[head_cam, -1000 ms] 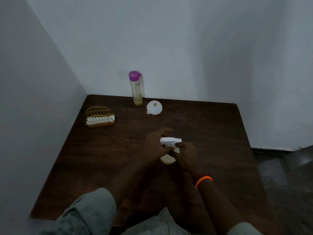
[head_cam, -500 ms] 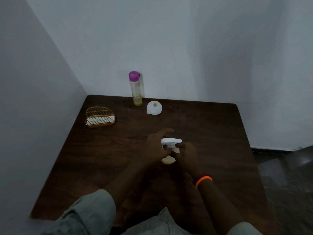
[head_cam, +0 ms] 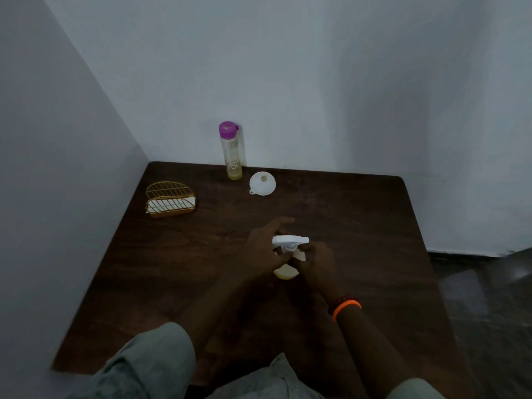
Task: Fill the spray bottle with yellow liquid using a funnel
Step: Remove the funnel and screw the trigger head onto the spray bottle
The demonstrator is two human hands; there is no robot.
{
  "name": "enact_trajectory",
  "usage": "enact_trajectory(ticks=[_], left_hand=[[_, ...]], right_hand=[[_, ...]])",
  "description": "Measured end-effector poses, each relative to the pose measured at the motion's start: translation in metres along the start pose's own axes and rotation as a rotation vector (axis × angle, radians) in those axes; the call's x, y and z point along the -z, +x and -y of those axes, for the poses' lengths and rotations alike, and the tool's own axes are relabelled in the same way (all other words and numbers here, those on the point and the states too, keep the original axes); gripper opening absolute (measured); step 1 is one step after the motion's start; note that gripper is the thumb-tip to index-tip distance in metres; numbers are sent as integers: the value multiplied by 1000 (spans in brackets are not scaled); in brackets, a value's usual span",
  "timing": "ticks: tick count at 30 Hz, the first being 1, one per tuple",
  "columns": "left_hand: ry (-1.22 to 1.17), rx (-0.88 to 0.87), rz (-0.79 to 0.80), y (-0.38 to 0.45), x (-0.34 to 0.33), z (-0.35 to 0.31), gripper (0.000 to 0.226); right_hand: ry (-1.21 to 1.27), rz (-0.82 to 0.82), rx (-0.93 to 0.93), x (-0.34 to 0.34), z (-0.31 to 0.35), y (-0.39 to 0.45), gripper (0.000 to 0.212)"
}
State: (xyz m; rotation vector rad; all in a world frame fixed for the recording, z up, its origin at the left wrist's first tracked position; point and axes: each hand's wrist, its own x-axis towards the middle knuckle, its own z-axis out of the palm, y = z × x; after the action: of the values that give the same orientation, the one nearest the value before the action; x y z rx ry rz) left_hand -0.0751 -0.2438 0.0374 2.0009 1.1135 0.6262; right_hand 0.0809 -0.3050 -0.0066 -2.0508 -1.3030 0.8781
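A small cream spray bottle (head_cam: pixel 285 272) with a white trigger head (head_cam: pixel 290 241) stands at the middle of the dark wooden table (head_cam: pixel 359 226). My left hand (head_cam: pixel 263 249) wraps its left side. My right hand (head_cam: pixel 318 262) grips its right side just under the trigger head. Most of the bottle body is hidden by my fingers. A white funnel (head_cam: pixel 262 183) lies on the table near the back wall. Beside it stands a tall clear bottle (head_cam: pixel 231 155) with a purple cap and a little yellow liquid at its bottom.
A gold wire holder (head_cam: pixel 170 200) with a white item inside sits at the table's back left. Walls close off the left and back sides. The table's right edge drops to a dark floor (head_cam: pixel 489 312).
Both hands stay on the spray bottle. The trigger head has turned very slightly; otherwise the scene is the same.
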Motion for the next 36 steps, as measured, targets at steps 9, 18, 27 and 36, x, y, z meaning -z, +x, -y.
enact_trajectory(ticks=[9,18,27,36], left_hand=[[-41,121,-81,-3,-8,1,99],[-53,138,-144,-7,-13,4,73],[-65,-76,-12,12,2,12,46],[84,-292,300,44,26,3,29]], right_hand=[[-36,7,14,-2,-1,3,38],[-78,-20,88,-2,-3,2,32],[-71,-5,141,4,-5,3,37],[-72,35,84,0,-8,11,44]])
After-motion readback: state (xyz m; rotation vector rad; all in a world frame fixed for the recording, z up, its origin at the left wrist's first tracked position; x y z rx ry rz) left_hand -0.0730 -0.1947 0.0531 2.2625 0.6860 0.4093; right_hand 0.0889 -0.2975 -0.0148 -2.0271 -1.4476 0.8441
